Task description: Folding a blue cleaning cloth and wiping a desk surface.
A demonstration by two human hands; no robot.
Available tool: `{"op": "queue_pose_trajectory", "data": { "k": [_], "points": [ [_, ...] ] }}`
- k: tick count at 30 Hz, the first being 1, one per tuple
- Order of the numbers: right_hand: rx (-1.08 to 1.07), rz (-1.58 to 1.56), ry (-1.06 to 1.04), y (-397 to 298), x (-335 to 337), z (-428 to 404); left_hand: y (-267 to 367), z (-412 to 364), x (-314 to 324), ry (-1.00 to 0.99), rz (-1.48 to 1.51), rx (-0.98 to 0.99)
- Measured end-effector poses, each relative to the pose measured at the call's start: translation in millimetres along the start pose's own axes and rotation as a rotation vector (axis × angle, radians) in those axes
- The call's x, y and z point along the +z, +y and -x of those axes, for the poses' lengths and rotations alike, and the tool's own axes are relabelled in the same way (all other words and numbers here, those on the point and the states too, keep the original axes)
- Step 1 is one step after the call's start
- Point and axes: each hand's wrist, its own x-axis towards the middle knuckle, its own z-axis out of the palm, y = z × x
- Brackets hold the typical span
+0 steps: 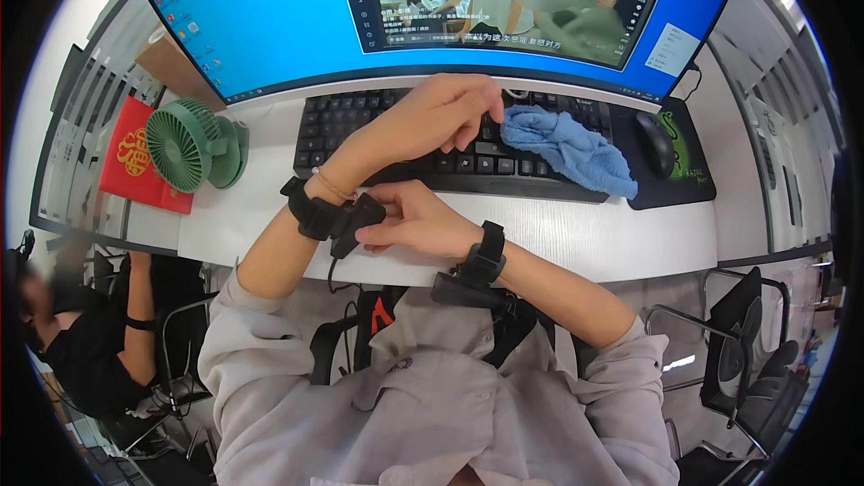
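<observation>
Above the black keyboard (351,118), my left hand (445,111) hangs with loosely bent fingers and nothing visible in its grasp. Its fingertips are beside the left end of a crumpled blue cloth (567,145), which lies across the keyboard's right part. A black strap with a small box-shaped wrist device (361,219) is around my left wrist, and a cable runs down from it. My right hand (425,223) pinches this device between thumb and fingers. Another black strapped device (472,277) is on my right wrist. A thin bracelet (331,183) circles my left wrist.
A curved monitor (283,27) showing a video stands behind the keyboard. Left are a green desk fan (179,145) and a red booklet or box (121,169). A black mouse (655,145) sits on a mouse pad (685,189). Another person (88,351) sits left; chairs (732,344) stand right.
</observation>
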Motion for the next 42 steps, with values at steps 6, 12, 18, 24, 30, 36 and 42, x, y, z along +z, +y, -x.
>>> {"op": "queue_pose_trajectory", "data": {
  "k": [6,12,18,24,30,36,42],
  "points": [
    [0.056,-0.021,0.074,-9,-1,10,3,34,-3,0.01,0.141,-0.157],
    [0.06,0.141,0.044,-12,11,2,-5,48,-21,0.136,0.193,-0.053],
    [0.054,0.62,0.231,-65,-22,64,-6,88,-45,0.228,-0.046,-0.221],
    [-0.307,1.842,0.832,-86,-91,134,-58,125,-61,0.597,-0.637,-0.152],
    [-0.501,1.738,0.66,-78,-130,128,-67,115,-83,0.411,-1.244,0.316],
    [-0.375,1.83,0.847,-68,-136,108,-102,92,-81,0.497,-1.183,0.294],
    [-0.708,1.744,0.918,-68,-90,154,-71,157,-63,0.634,-0.939,0.33]
  ]
}}
